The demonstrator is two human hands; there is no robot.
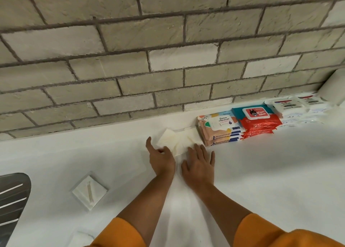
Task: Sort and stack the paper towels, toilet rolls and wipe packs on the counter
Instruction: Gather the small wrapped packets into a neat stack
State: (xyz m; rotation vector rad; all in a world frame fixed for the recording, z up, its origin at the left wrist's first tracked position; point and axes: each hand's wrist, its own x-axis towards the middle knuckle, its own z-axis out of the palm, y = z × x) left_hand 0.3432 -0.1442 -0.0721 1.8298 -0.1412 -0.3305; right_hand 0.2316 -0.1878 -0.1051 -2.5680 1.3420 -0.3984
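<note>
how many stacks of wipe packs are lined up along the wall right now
4 stacks: peach wipe packs nearest the hands, red wipe packs next, then two white wipe stacks toward the paper towel roll. More may lie beyond the frame.

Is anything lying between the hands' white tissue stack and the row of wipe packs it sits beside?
Nothing visible does. The tissue stack under the left hand and right hand lies right beside the peach wipe packs, with only bare counter around.

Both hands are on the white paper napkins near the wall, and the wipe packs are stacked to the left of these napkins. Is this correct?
Not quite. In the head view, the wipe packs are stacked to the right of the napkins, not the left. Both hands, left and right, are indeed on the napkins near the wall.
</note>
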